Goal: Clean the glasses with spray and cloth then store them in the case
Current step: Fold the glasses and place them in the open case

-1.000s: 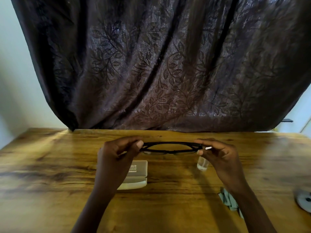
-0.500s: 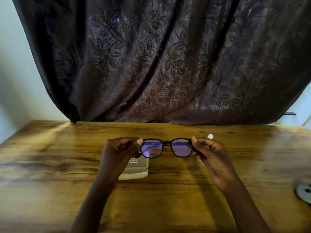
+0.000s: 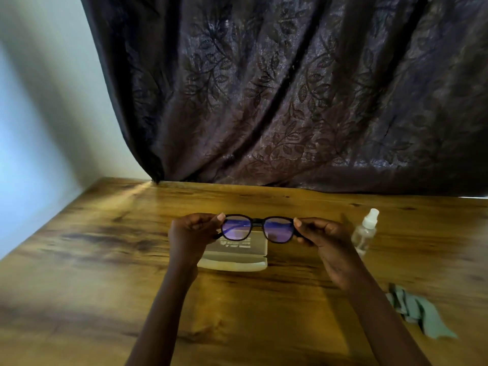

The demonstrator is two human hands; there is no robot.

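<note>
Glasses (image 3: 258, 221) above the case (image 3: 233, 263), outer edges in pinch of left hand (image 3: 190, 233) and right hand (image 3: 327, 241).

Glossy wood-grain table (image 3: 105, 260), sheeny leaf-embossed curtain (image 3: 290, 88), clear plastic spray bottle (image 3: 365, 233), matt, probably plastic glasses (image 3: 258, 228) frame.

From my end this reads as a room in a home, though I can't tell which room. A heavy dark brown curtain with an embossed leaf pattern (image 3: 290, 88) hangs in deep folds behind a rustic wooden table with a glossy, knotty grain (image 3: 92, 260), and a plain pale painted wall (image 3: 39, 114) stands to the left. What lies on the table is ordinary household stuff (a small clear plastic spray bottle (image 3: 365, 233), a crumpled grey-green cloth (image 3: 422, 318)) – domestic, lit softly from one side.
</note>
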